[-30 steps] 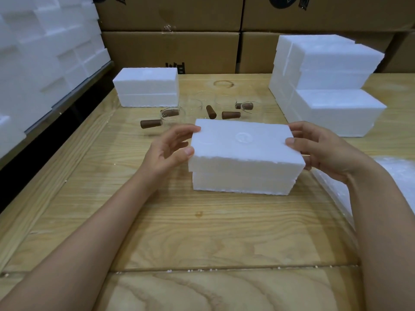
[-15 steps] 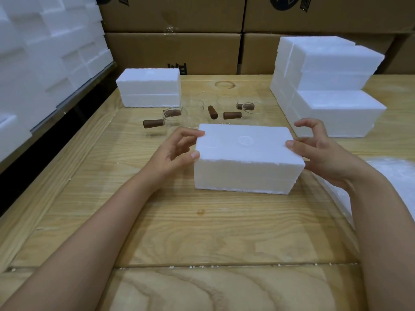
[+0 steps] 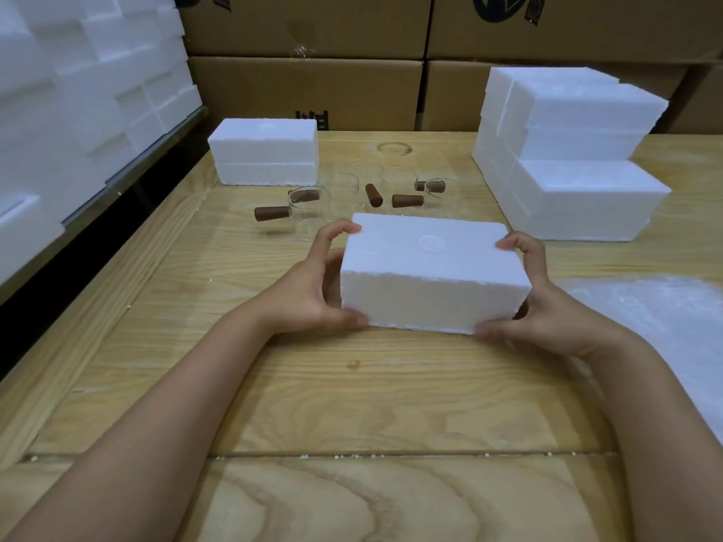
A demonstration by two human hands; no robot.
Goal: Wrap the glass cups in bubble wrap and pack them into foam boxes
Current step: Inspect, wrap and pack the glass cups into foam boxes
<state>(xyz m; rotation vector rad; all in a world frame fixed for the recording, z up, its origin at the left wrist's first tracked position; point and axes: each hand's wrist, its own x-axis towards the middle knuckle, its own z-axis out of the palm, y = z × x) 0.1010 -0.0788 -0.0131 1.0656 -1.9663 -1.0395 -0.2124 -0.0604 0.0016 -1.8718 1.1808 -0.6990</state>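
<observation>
White foam box (image 3: 430, 267), closed, is sitting around the middle of the tabletop (image 3: 352, 404), and we are gripping it at both ends. Our left hand (image 3: 309, 291) is wrapping its left end, fingers (image 3: 340, 228) curling onto the far top corner and the thumb pressing low on the near side. Our right hand (image 3: 547, 307) is doing the same at the right end, so both sets of fingers are clamping on the box. We cannot tell whether it is resting fully on the wood.

Glass cups (image 3: 309, 217) with brown handles are standing just behind it, toward the far edge. Another foam box (image 3: 266, 150) is sitting near the far left corner, and a stack of foam boxes (image 3: 579, 158) is rising toward the far right. Bubble wrap (image 3: 645, 307) is lying along the right edge.
</observation>
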